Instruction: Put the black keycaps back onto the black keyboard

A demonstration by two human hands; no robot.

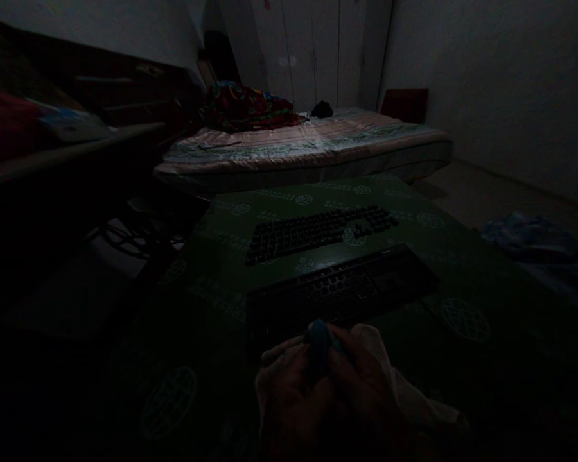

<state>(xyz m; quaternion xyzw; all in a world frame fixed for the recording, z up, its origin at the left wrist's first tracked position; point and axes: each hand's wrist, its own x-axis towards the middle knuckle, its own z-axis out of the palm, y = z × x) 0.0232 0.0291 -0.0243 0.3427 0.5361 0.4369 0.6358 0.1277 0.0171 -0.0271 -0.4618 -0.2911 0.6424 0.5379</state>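
Close together at the bottom centre, my left hand [289, 394] and my right hand [361, 375] are both closed. A pale cloth [373, 337] is bunched in them and hangs out to the right. Between the fingertips sticks up a small blue-green thing [320, 337], too dark to name. Just beyond my hands lies a black keyboard base [399, 276] with its keycaps off across much of it. Farther back, black keycaps [298, 234] are laid out in keyboard order, with gaps at the right. Deep shadow hides most of my fingers.
Base and keycaps rest on a green table [221, 237] printed with pale globe marks. Past it stands a bed [318, 151] with a red patterned blanket [250, 106]. A shelf [77, 151] juts in at left. Bluish cloth [534, 234] lies at right. The room is dim.
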